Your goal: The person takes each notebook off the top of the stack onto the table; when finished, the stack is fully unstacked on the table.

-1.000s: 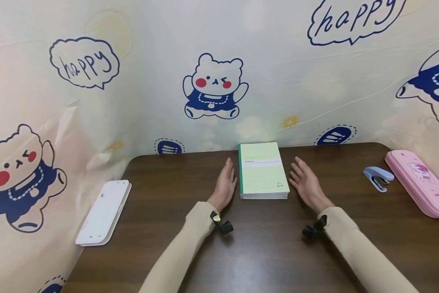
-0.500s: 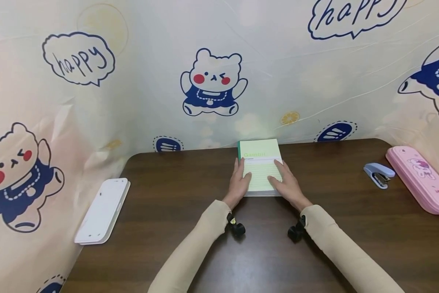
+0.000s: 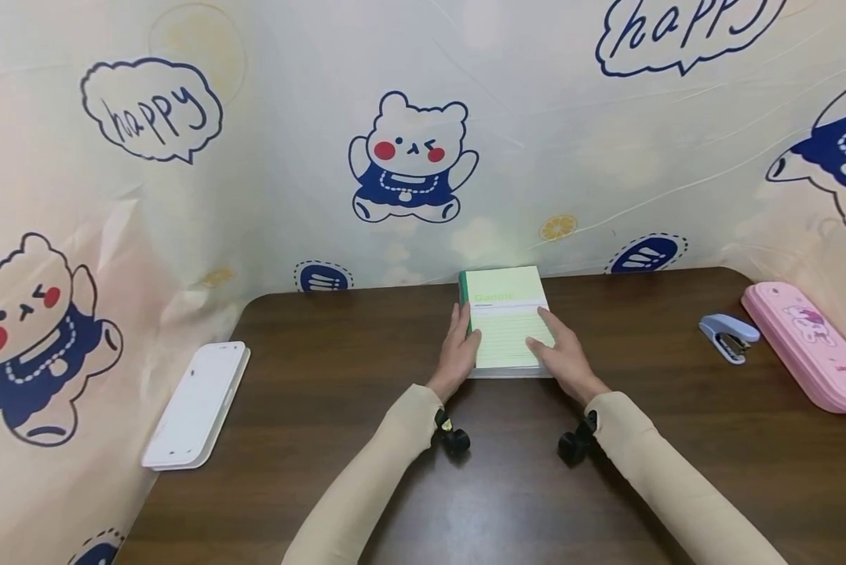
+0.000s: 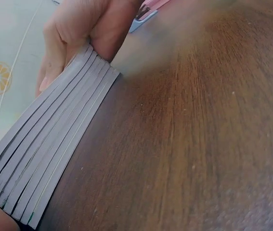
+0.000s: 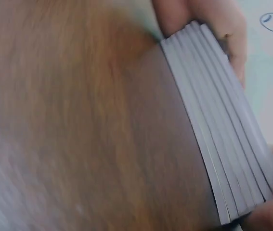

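A stack of several pale green notebooks [image 3: 508, 337] with a green spine lies on the brown table near its back edge. My left hand [image 3: 457, 355] grips the spine side, its thumb over the top cover and its fingers along the side. On the opposite side, my right hand [image 3: 567, 357] holds the stack with its thumb on the cover. The white page edges [image 4: 54, 130] show as separate layers in the left wrist view, with the right hand at the far corner. In the right wrist view the same layers of notebooks [image 5: 223, 120] sit between both hands.
A white flat case [image 3: 197, 404] lies at the table's left edge. To the right are a light blue stapler [image 3: 730, 337] and a pink pencil case [image 3: 811, 345]. A printed curtain [image 3: 275, 157] hangs behind the brown table [image 3: 494, 479].
Both hands have come in from beside the notebooks and taken hold of the stack's two sides. Over the last half second, the right hand has shifted slightly to the right.
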`<action>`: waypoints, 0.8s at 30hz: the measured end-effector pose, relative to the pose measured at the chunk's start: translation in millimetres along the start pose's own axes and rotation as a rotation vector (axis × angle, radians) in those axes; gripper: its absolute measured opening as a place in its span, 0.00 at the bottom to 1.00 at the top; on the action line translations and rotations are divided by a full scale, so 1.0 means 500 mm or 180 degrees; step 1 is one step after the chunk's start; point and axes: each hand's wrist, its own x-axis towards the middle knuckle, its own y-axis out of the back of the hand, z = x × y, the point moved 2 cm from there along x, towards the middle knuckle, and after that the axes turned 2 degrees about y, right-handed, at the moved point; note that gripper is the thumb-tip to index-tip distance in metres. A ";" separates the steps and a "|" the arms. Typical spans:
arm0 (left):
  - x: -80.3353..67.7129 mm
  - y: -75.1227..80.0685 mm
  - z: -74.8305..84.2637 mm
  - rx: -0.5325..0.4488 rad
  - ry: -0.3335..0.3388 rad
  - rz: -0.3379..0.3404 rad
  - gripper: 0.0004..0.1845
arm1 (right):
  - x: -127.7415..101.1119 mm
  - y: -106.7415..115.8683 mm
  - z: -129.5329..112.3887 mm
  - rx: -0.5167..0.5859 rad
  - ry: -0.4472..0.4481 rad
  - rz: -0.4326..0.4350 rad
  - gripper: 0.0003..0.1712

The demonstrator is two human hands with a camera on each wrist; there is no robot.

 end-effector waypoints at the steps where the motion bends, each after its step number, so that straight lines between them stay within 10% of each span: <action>1: 0.001 0.000 0.000 -0.0003 0.0000 0.0006 0.31 | -0.002 0.003 -0.001 0.0076 -0.0032 0.0057 0.38; 16: 0.001 0.000 -0.003 0.0072 0.0011 -0.0012 0.30 | 0.010 0.076 -0.022 -0.0337 -0.0302 0.0327 0.19; 24: 0.003 0.003 -0.002 0.0174 -0.0089 0.0063 0.30 | 0.008 0.140 -0.023 0.0006 -0.0055 0.0615 0.19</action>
